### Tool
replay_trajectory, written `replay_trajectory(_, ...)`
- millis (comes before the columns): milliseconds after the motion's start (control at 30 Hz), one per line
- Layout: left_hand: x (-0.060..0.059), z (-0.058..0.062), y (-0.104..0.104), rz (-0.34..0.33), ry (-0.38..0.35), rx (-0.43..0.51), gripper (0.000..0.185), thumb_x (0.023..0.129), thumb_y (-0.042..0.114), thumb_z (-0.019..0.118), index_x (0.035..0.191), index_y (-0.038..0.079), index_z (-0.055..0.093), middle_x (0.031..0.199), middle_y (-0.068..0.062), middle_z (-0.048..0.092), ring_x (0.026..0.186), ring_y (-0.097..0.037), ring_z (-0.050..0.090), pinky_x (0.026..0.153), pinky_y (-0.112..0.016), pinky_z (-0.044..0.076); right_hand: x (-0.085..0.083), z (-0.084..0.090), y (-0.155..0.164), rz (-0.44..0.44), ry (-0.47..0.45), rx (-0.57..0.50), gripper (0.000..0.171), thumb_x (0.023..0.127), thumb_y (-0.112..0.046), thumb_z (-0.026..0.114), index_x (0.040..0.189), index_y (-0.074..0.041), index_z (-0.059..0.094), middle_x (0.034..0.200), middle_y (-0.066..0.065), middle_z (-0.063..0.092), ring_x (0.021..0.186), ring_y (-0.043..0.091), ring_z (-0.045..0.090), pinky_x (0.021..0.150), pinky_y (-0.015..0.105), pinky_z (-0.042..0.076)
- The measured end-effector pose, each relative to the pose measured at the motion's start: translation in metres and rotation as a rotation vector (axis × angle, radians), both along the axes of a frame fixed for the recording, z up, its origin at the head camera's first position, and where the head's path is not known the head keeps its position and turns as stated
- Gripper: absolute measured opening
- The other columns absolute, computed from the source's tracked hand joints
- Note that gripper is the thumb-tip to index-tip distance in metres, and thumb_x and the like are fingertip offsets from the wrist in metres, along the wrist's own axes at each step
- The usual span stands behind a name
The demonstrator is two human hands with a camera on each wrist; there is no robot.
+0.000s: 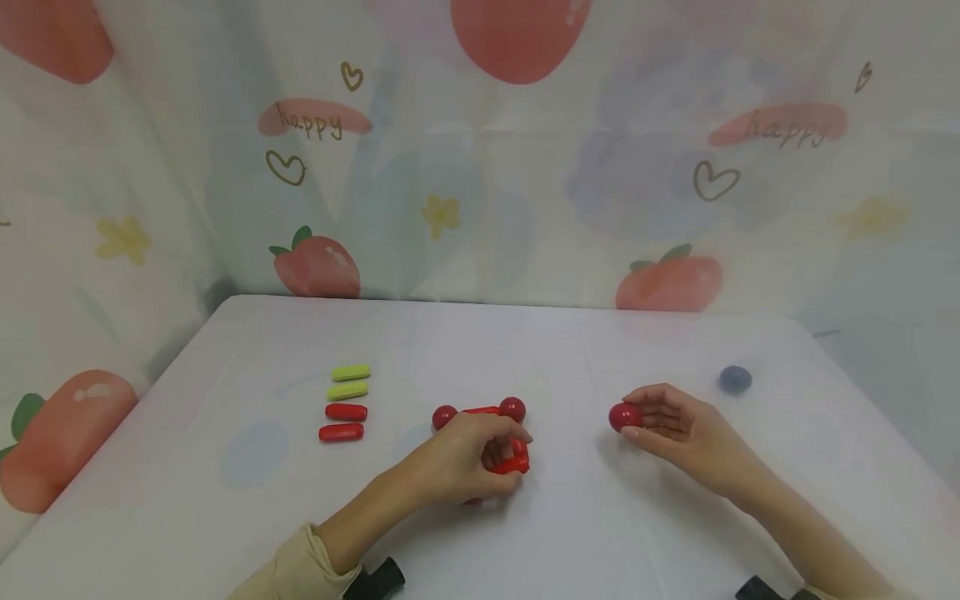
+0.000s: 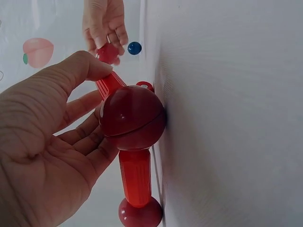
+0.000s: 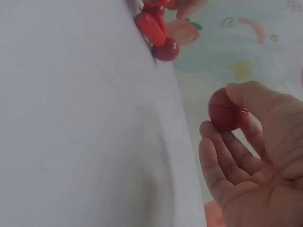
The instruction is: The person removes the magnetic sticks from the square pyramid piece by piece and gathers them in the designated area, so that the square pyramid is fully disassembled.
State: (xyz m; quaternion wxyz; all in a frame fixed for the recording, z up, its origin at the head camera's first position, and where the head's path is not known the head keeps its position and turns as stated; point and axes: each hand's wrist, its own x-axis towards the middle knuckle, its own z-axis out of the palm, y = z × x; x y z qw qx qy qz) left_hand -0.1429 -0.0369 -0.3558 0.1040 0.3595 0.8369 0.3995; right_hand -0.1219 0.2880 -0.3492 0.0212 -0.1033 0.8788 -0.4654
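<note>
My left hand (image 1: 465, 458) pinches a red rod (image 1: 510, 465) between thumb and fingers. This rod belongs to a joined shape of red rods and red balls on the table, partly hidden under the hand. A ball (image 1: 513, 408) and another ball (image 1: 444, 417) show at its far corners, with a rod between them. In the left wrist view, a large red ball (image 2: 132, 118) sits by the fingers, and a ribbed rod (image 2: 135, 177) runs from it to another ball. To the right, apart from the shape, my right hand (image 1: 678, 425) holds a single red ball (image 3: 225, 111) by its fingertips above the table.
On the left lie two yellow-green rods (image 1: 349, 381) and two loose red rods (image 1: 343, 422) in a column. A blue ball (image 1: 735, 380) rests on the white table (image 1: 225, 358) beyond the right hand. A printed curtain (image 1: 487, 183) hangs behind the table.
</note>
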Motion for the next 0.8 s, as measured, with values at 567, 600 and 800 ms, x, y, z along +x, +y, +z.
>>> replay_trajectory(567, 0.002, -0.001, -0.005, -0.012, 0.042, -0.008, 0.027, 0.086, 0.010, 0.079, 0.113, 0.010, 0.075, 0.090, 0.009, 0.064, 0.082, -0.002, 0.058, 0.073, -0.017, 0.053, -0.005, -0.018, 0.105, -0.463, -0.041, 0.405, 0.070, 0.095, -0.057, 0.065, 0.133, 0.001, 0.052, 0.124, 0.027, 0.061, 0.109, 0.045, 0.058, 0.078, 0.051, 0.053)
replay_trajectory(600, 0.002, 0.000, -0.005, -0.012, 0.043, -0.016, 0.026, 0.087, 0.011, 0.079, 0.113, 0.011, 0.075, 0.091, 0.010, 0.064, 0.082, -0.002, 0.058, 0.073, -0.017, 0.053, -0.006, -0.019, 0.108, -0.479, -0.045, 0.406, 0.070, 0.096, -0.057, 0.064, 0.133, 0.001, 0.051, 0.124, 0.027, 0.060, 0.109, 0.046, 0.058, 0.080, 0.056, 0.051)
replay_trajectory(800, 0.001, 0.000, -0.003, -0.023, 0.048, -0.042, 0.025, 0.086, 0.012, 0.080, 0.110, 0.012, 0.077, 0.092, 0.011, 0.064, 0.084, -0.001, 0.057, 0.073, -0.016, 0.053, -0.007, -0.022, 0.119, -0.488, -0.024, 0.406, 0.066, 0.095, -0.055, 0.066, 0.130, 0.000, 0.054, 0.123, 0.027, 0.061, 0.111, 0.046, 0.057, 0.080, 0.054, 0.051)
